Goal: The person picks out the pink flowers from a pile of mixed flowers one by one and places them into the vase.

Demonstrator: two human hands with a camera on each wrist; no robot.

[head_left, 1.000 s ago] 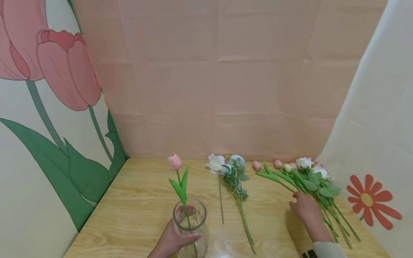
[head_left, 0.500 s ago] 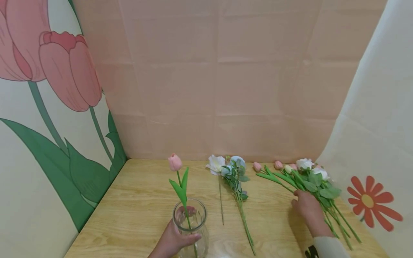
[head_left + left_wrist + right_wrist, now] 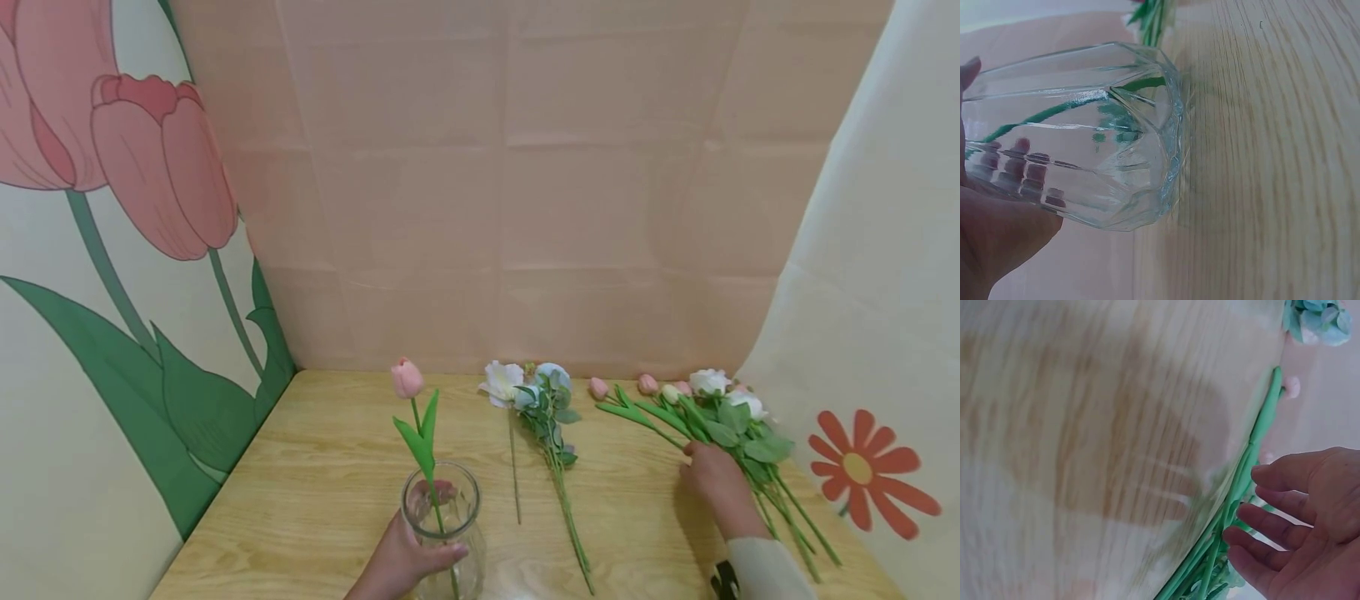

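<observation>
My left hand grips a clear glass vase round its side. In the left wrist view the ribbed vase stands upright on the table, fingers showing through the glass. One pink tulip with green leaves leans in it, its green stem visible inside. My right hand is at the bunch of flowers lying on the right. In the right wrist view the right hand's fingers are loosely bent, their tips right at the green tulip stems. Pink tulips and white roses lie there.
On the wooden table, a white flower on a thin stem lies in the middle, beside pale blue flowers with leafy stems. A pink-beige backdrop closes off the back; printed floral cloths hang at left and right.
My right hand has shifted very slightly to the right beside the stems. The left hand, the vase and the tulip in it have stayed in place.
</observation>
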